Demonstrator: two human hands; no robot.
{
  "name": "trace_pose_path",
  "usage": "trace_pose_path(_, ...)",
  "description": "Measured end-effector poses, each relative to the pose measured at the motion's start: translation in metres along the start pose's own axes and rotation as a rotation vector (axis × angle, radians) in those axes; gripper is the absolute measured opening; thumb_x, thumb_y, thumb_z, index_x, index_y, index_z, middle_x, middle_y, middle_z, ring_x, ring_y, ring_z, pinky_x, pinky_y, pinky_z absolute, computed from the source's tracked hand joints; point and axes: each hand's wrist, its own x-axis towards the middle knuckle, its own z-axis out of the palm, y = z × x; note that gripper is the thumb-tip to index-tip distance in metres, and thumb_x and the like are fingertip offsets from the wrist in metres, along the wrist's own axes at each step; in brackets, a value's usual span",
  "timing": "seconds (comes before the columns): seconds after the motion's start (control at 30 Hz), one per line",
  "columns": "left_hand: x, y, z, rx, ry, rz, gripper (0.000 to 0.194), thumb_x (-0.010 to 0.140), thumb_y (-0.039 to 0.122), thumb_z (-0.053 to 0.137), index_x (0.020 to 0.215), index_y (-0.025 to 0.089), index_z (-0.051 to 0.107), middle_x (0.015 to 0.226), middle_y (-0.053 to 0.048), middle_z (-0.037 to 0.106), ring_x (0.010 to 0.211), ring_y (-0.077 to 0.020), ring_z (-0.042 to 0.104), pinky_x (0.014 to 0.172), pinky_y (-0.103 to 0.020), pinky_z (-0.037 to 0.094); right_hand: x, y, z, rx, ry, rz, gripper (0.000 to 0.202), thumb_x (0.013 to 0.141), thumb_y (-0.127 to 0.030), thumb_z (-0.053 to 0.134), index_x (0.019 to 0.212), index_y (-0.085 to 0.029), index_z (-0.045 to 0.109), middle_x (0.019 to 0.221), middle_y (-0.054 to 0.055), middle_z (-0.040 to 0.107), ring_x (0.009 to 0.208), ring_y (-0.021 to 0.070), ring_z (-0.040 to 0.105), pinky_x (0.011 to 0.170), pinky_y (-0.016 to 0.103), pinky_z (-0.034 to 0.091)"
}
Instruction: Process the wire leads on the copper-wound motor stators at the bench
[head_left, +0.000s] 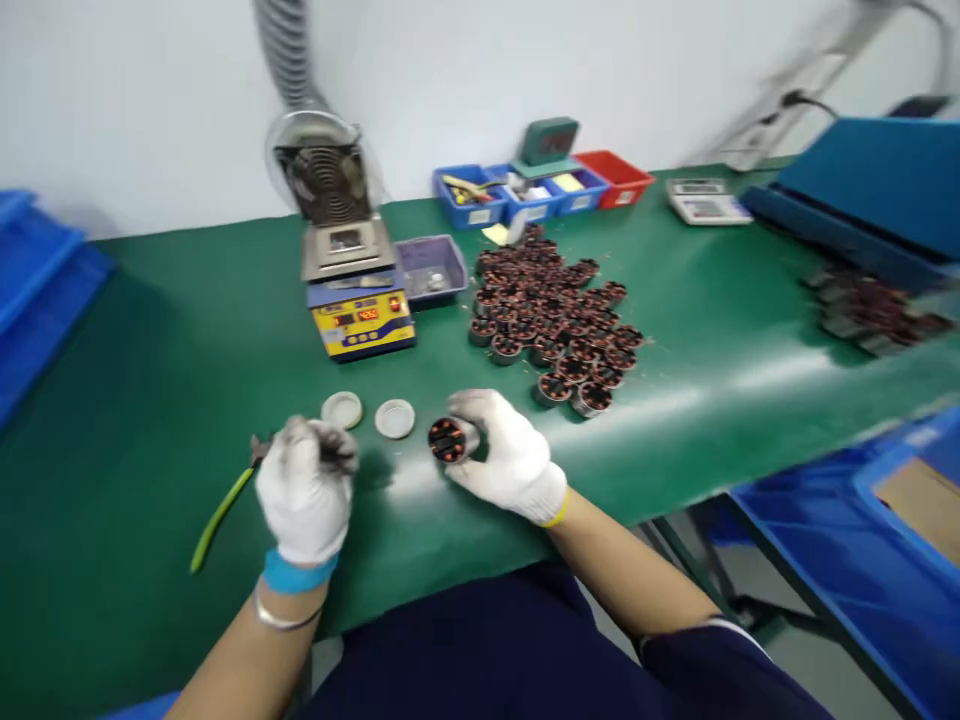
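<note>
My right hand (506, 455), in a white glove, is closed round a small metal cylinder (448, 440) whose black and copper end faces left. In a glove with dark fingertips, my left hand (306, 485) has its fingers drawn together; whatever may be between them is too small to make out. Beside it lie green-handled cutters (225, 515), their jaws near the glove. Two shallow white dishes (342, 410) (394, 419) sit just beyond my hands. Many similar cylinders (551, 310) are clustered behind my right hand.
A yellow and blue heated unit (364, 325) stands behind the dishes, beside a purple tray (431, 268). Blue bins (480, 213) and a red bin (619, 180) line the wall. A calculator (706, 205) and another pile of parts (874, 310) are at right.
</note>
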Motion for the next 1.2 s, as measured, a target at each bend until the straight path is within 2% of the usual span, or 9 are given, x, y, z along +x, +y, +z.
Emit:
trace_pose_path(0.23, -0.001, -0.011, 0.012, -0.035, 0.023, -0.054, 0.042, 0.082, 0.055, 0.066, 0.078, 0.015, 0.057, 0.07, -0.003, 0.062, 0.05, -0.0114, 0.055, 0.043, -0.022, 0.041, -0.001, -0.003, -0.002, -0.044, -0.084, 0.198, 0.052, 0.064, -0.026, 0.062, 0.116, -0.02, 0.055, 0.12, 0.008, 0.06, 0.109, 0.0232, 0.061, 0.098, 0.038, 0.052)
trace_pose_path(0.33, -0.002, -0.01, 0.008, -0.081, -0.022, -0.072, 0.038, 0.085, 0.053, 0.063, 0.088, 0.015, 0.057, 0.089, -0.007, 0.066, 0.058, -0.0121, 0.059, 0.048, -0.023, 0.043, 0.006, -0.003, -0.004, -0.11, -0.107, 0.203, 0.051, 0.067, -0.026, 0.061, 0.118, -0.021, 0.056, 0.118, 0.007, 0.061, 0.107, 0.0226, 0.061, 0.1, 0.039, 0.051)
trace_pose_path(0.4, -0.006, -0.009, 0.005, -0.032, -0.062, -0.04, 0.034, 0.089, 0.05, 0.058, 0.086, 0.016, 0.058, 0.083, -0.006, 0.066, 0.056, -0.0118, 0.057, 0.048, -0.023, 0.043, 0.013, -0.002, -0.002, -0.192, -0.142, 0.16, 0.051, 0.068, -0.025, 0.061, 0.119, -0.022, 0.056, 0.118, 0.006, 0.061, 0.108, 0.0231, 0.061, 0.099, 0.038, 0.052)
trace_pose_path(0.47, -0.014, -0.007, 0.005, 0.127, -0.287, 0.035, 0.031, 0.091, 0.044, 0.054, 0.078, 0.017, 0.059, 0.07, -0.003, 0.063, 0.054, -0.0123, 0.056, 0.049, -0.024, 0.043, 0.021, 0.0, 0.002, -0.279, -0.191, 0.098, 0.051, 0.069, -0.022, 0.061, 0.12, -0.022, 0.057, 0.118, 0.006, 0.061, 0.11, 0.024, 0.06, 0.097, 0.039, 0.053)
trace_pose_path(0.6, -0.038, -0.01, 0.011, 0.634, -1.039, 0.285, 0.031, 0.084, 0.045, 0.057, 0.072, 0.017, 0.063, 0.068, -0.004, 0.065, 0.061, -0.019, 0.061, 0.057, -0.03, 0.046, 0.036, 0.0, 0.011, -0.405, -0.34, 0.024, 0.052, 0.069, -0.019, 0.066, 0.121, -0.022, 0.059, 0.118, 0.007, 0.061, 0.105, 0.0266, 0.061, 0.09, 0.039, 0.055)
trace_pose_path(0.7, -0.049, -0.014, 0.016, 0.894, -1.286, 0.316, 0.038, 0.085, 0.052, 0.054, 0.076, 0.018, 0.066, 0.072, -0.005, 0.068, 0.064, -0.0228, 0.064, 0.058, -0.033, 0.047, 0.045, -0.002, 0.015, -0.456, -0.456, 0.071, 0.052, 0.071, -0.021, 0.07, 0.122, -0.023, 0.06, 0.117, 0.006, 0.061, 0.101, 0.0271, 0.062, 0.087, 0.04, 0.055)
trace_pose_path(1.03, -0.047, -0.016, 0.014, 1.012, -1.254, 0.292, 0.038, 0.091, 0.05, 0.049, 0.089, 0.018, 0.068, 0.085, -0.008, 0.069, 0.078, -0.0302, 0.067, 0.065, -0.041, 0.051, 0.06, 0.0, 0.021, -0.396, -0.498, 0.27, 0.05, 0.069, -0.026, 0.078, 0.117, -0.021, 0.064, 0.105, 0.005, 0.066, 0.093, 0.0244, 0.064, 0.088, 0.04, 0.055)
trace_pose_path(1.1, -0.047, -0.017, 0.015, 1.007, -1.248, 0.296, 0.037, 0.091, 0.05, 0.049, 0.09, 0.018, 0.068, 0.085, -0.008, 0.069, 0.077, -0.0301, 0.068, 0.064, -0.04, 0.051, 0.058, -0.001, 0.018, -0.353, -0.435, 0.208, 0.048, 0.072, -0.03, 0.075, 0.117, -0.021, 0.063, 0.105, 0.005, 0.066, 0.092, 0.0239, 0.064, 0.087, 0.039, 0.056)
trace_pose_path(1.2, -0.048, -0.017, 0.015, 1.005, -1.238, 0.301, 0.036, 0.091, 0.05, 0.051, 0.091, 0.019, 0.068, 0.085, -0.008, 0.069, 0.078, -0.0292, 0.068, 0.063, -0.039, 0.051, 0.059, -0.003, 0.012, -0.407, -0.323, -0.041, 0.046, 0.076, -0.029, 0.068, 0.12, -0.02, 0.06, 0.111, 0.009, 0.061, 0.098, 0.0249, 0.061, 0.087, 0.038, 0.055)
